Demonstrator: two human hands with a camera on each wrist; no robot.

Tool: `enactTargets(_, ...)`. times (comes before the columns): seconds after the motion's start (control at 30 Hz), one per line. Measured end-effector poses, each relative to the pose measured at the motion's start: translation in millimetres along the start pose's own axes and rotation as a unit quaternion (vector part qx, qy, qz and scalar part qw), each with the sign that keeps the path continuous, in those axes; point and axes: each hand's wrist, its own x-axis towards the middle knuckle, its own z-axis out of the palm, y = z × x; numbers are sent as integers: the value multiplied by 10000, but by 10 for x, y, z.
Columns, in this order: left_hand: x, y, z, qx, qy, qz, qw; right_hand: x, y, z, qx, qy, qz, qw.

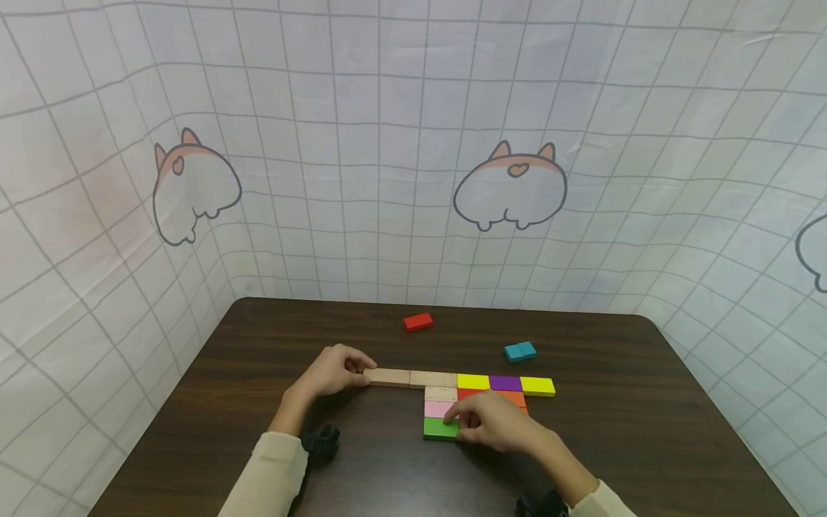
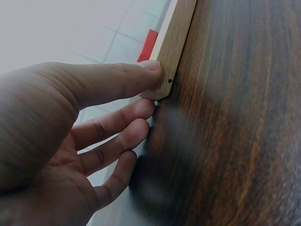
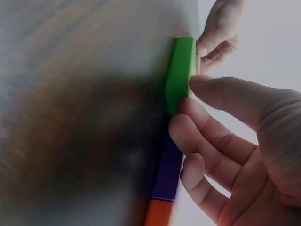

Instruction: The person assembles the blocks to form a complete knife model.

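My left hand (image 1: 338,370) pinches the outer end of a plain wooden block (image 1: 389,377), its thumb on the block's front side in the left wrist view. A second wooden block (image 1: 433,379) continues that row, followed by yellow (image 1: 473,381), purple (image 1: 505,383) and yellow (image 1: 538,387) ones. My right hand (image 1: 494,422) is over the lower rows, thumb and index finger at a green block (image 1: 436,429). A pink block (image 1: 436,409) adjoins the green one. A purple block (image 3: 167,174) and an orange block (image 3: 159,213) follow the green one in the right wrist view; the hand hides part of these rows.
A red block (image 1: 418,322) lies apart near the far table edge. Two blue blocks (image 1: 520,351) lie together behind the yellow end of the long row. The dark wooden table (image 1: 271,330) meets a white grid-patterned curtain (image 1: 388,179).
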Motion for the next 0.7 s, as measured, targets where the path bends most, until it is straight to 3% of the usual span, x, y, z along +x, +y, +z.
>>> enactTargets(0.27, 2, -3, 0, -7, -5, -26, 10000, 124, 12, -340, -44, -295, -322, 9990)
enactTargets(0.43, -1, -2, -2, 28, -14, 7, 10000, 303, 29, -613, 3, -511, -284, 9983)
enactTargets(0.7, -9, 2, -4, 68, -2, 60, 10000, 733, 151, -787, 51, 23, 62, 10000)
